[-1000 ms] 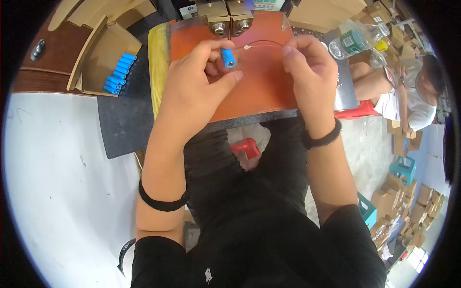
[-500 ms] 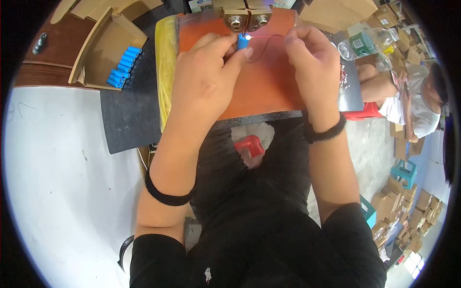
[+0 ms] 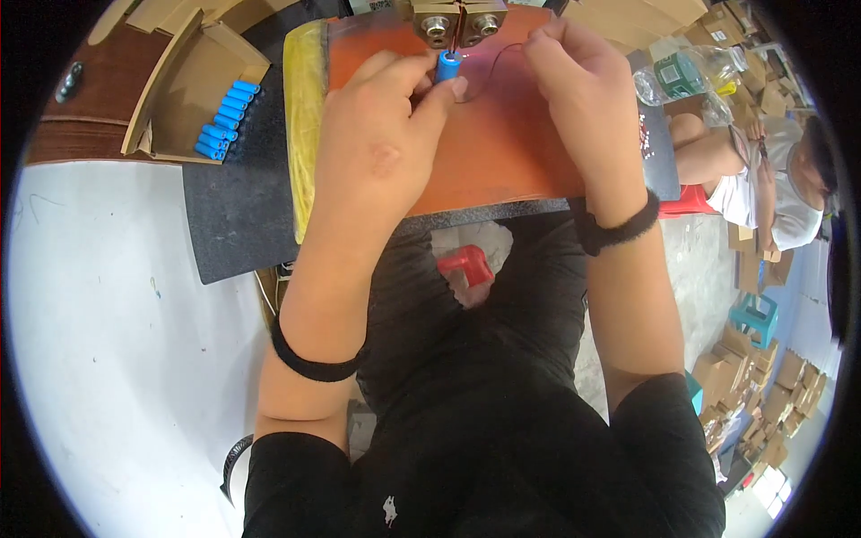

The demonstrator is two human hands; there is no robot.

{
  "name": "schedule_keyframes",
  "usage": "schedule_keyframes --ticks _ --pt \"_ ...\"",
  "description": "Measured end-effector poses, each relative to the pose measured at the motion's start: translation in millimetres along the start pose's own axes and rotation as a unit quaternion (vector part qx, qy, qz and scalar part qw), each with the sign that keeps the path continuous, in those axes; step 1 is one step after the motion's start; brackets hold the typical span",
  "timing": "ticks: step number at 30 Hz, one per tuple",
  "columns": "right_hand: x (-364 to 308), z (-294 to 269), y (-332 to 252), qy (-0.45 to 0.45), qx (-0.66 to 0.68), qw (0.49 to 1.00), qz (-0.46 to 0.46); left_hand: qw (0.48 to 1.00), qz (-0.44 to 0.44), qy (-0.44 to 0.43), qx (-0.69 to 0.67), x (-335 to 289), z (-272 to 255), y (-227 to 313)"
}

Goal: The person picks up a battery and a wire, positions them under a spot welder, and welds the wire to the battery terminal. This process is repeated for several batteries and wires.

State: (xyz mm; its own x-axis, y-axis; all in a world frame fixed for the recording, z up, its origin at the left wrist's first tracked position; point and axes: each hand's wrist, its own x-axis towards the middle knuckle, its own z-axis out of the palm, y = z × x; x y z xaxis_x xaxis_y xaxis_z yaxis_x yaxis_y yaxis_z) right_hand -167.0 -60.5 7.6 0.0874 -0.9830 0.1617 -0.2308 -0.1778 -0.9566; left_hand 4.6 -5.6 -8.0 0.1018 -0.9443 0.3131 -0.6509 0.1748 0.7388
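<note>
My left hand (image 3: pixel 386 121) pinches a blue cylindrical battery cell (image 3: pixel 447 67) upright between thumb and fingers. The cell's top end sits just below the two electrode tips of a brass-coloured spot-welding head (image 3: pixel 459 25); whether they touch I cannot tell. My right hand (image 3: pixel 583 90) is closed with its fingertips together on a thin dark wire (image 3: pixel 496 65), which curves across toward the cell. Both hands are over an orange-brown mat (image 3: pixel 511 152).
An open cardboard tray (image 3: pixel 166 117) at the left holds several blue cells (image 3: pixel 227 121). Yellow wrapping (image 3: pixel 303 125) lines the mat's left edge. A plastic bottle (image 3: pixel 677 76) lies at the right, near small red-and-white parts (image 3: pixel 643 134). Another person (image 3: pixel 780 184) sits further right.
The bright glow at the cell's top has gone. My right hand has shifted slightly up with the wire. The cell stays in my left hand, a little further left and up.
</note>
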Motion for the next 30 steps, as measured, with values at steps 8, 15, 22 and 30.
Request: schedule_keyframes --ticks 8,15,22,30 --pt "-0.1 2.5 -0.7 -0.022 0.011 1.000 -0.019 1.000 -0.007 0.000 -0.005 -0.9 0.4 -0.8" --pt "-0.4 3.5 0.2 -0.012 0.009 0.999 -0.029 1.000 -0.009 -0.002 -0.011 0.0 1.1 -0.6" --pt "-1.1 4.4 0.6 -0.014 0.029 0.999 -0.030 1.000 -0.007 -0.001 -0.005 -0.4 0.4 -1.3" --pt "-2.4 3.3 -0.3 -0.016 0.011 0.999 -0.031 1.000 -0.003 -0.001 0.007 -0.7 1.2 -1.8"
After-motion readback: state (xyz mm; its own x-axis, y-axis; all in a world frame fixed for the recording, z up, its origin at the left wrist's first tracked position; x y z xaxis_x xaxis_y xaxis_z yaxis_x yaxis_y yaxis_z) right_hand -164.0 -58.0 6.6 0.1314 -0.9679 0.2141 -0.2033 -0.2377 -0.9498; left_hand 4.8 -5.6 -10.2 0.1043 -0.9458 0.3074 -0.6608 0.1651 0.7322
